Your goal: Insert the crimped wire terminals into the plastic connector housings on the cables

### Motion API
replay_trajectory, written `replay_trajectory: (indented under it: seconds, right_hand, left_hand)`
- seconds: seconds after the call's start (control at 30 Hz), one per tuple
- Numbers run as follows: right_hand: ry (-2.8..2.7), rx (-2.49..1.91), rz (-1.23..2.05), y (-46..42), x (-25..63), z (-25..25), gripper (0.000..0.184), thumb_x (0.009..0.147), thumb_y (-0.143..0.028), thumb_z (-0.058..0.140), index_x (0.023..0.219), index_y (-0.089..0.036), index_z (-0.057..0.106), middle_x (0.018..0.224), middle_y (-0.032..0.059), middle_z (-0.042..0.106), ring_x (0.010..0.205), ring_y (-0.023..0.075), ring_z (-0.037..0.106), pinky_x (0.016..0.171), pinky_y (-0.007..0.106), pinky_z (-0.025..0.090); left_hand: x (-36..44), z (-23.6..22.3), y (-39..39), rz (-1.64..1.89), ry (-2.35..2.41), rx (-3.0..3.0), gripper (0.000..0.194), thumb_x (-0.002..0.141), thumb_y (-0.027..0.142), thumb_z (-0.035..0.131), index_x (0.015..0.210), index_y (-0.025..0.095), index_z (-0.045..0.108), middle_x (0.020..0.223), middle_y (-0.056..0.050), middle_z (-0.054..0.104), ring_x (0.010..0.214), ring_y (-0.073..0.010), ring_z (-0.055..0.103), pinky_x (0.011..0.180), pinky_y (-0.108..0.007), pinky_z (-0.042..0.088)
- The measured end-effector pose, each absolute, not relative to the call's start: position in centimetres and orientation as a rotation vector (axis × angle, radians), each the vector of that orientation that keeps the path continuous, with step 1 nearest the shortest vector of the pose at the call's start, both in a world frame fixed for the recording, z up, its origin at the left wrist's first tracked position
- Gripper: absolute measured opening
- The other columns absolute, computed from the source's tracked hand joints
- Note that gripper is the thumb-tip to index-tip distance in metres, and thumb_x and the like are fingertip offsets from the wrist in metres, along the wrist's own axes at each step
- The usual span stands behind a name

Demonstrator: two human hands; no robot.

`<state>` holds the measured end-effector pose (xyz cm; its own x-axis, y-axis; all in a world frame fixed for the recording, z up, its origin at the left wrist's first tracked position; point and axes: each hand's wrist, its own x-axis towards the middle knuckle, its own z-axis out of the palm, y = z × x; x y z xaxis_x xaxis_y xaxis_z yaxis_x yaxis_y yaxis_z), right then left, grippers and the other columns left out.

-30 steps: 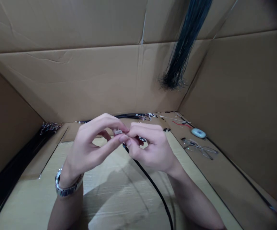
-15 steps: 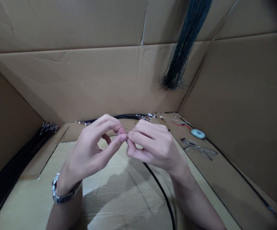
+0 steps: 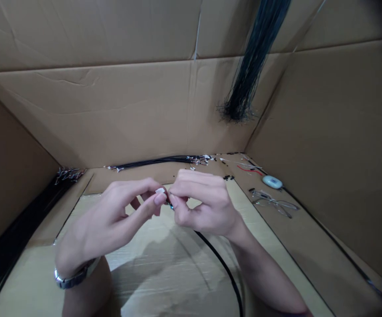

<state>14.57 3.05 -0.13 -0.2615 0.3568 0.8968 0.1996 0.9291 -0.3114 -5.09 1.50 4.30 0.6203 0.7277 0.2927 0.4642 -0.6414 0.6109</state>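
My left hand (image 3: 124,211), with a metal watch (image 3: 70,278) on its wrist, pinches a small white piece (image 3: 159,190) between thumb and forefinger. It looks like a small connector, but its detail is too fine to tell. Close beside it, my right hand (image 3: 204,198) is closed in a pinch on the end of a black cable (image 3: 222,262). Thin wires (image 3: 170,205), one bluish, show between the fingertips of both hands. From under the right hand the cable curves down to the bottom edge. Whether the white piece is joined to a wire I cannot tell.
Cardboard walls (image 3: 127,105) enclose the work surface (image 3: 151,281). Black cable bundles lie left (image 3: 22,224) and at the back (image 3: 157,162). Dark thin strands (image 3: 253,66) hang at upper right. Eyeglasses (image 3: 275,203) and a pale blue oval device (image 3: 272,182) lie right.
Both hands have lowered slightly, and the left wrist has swung left and down. The white piece and wires now show between the fingertips, where the fingers covered them before.
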Motion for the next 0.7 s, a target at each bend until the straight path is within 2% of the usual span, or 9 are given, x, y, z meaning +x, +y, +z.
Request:
replay_trajectory:
  seconds: [0.1, 0.23, 0.37, 0.47, 0.6, 0.7]
  right_hand:
    - [-1.837, -0.426, 0.275, 2.9, 14.4, -0.3, 0.021, 0.081, -0.006, 0.054, 0.065, -0.019, 0.056, 0.059, -0.0048, 0.048, 0.052, 0.0085, 0.041, 0.05, 0.024, 0.035]
    - [-1.835, -0.423, 0.329, 2.8, 14.3, -0.4, 0.022, 0.08, -0.006, 0.055, 0.062, -0.019, 0.054, 0.058, -0.0052, 0.046, 0.052, 0.0078, 0.039, 0.049, 0.023, 0.033]
    - [-1.826, -0.402, 0.351, 2.6, 14.2, -0.3, 0.02, 0.074, -0.004, 0.053, 0.061, -0.02, 0.053, 0.058, -0.0059, 0.046, 0.053, 0.008, 0.039, 0.05, 0.024, 0.034]
    - [-1.823, -0.387, 0.369, 2.3, 14.0, -0.2, 0.02, 0.072, -0.003, 0.052, 0.061, -0.02, 0.053, 0.057, -0.0062, 0.047, 0.052, 0.008, 0.039, 0.05, 0.024, 0.034]
    - [-1.814, -0.353, 0.41, 2.0, 13.9, 0.0, 0.023, 0.076, -0.003, 0.054, 0.06, -0.019, 0.055, 0.056, -0.0064, 0.049, 0.05, 0.0073, 0.039, 0.05, 0.023, 0.035]
    - [-1.811, -0.342, 0.408, 1.7, 14.0, 0.2, 0.022, 0.076, -0.003, 0.054, 0.062, -0.02, 0.055, 0.057, -0.0064, 0.05, 0.05, 0.0072, 0.04, 0.051, 0.023, 0.037]
  left_hand:
    - [-5.6, 4.6, 1.5, 0.588, 0.858, 2.442, 0.026, 0.103, 0.028, 0.048, 0.082, 0.02, 0.062, 0.067, 0.004, 0.062, 0.058, -0.0095, 0.058, 0.054, -0.018, 0.047]
    - [-6.0, 4.9, 1.3, 0.554, 0.791, 2.49, 0.037, 0.106, 0.025, 0.035, 0.081, 0.02, 0.061, 0.065, 0.004, 0.061, 0.06, -0.0101, 0.06, 0.062, -0.021, 0.048]
    - [-5.8, 5.0, 1.7, 0.594, 0.862, 2.486, 0.034, 0.104, 0.031, 0.044, 0.075, 0.019, 0.058, 0.062, 0.005, 0.057, 0.055, -0.01, 0.055, 0.053, -0.02, 0.043]
    - [-5.7, 4.8, 2.1, 0.597, 0.726, 2.487, 0.024, 0.102, 0.025, 0.048, 0.081, 0.02, 0.06, 0.066, 0.004, 0.061, 0.058, -0.0105, 0.057, 0.056, -0.02, 0.044]
    - [-5.7, 4.6, 2.2, 0.61, 0.481, 2.489, 0.026, 0.102, 0.018, 0.041, 0.084, 0.02, 0.059, 0.071, 0.001, 0.062, 0.064, -0.0131, 0.06, 0.063, -0.024, 0.046]
    - [-5.3, 4.3, 2.1, 0.686, 0.439, 2.483, 0.033, 0.104, 0.02, 0.036, 0.077, 0.02, 0.054, 0.064, 0.001, 0.057, 0.058, -0.0133, 0.055, 0.058, -0.026, 0.043]
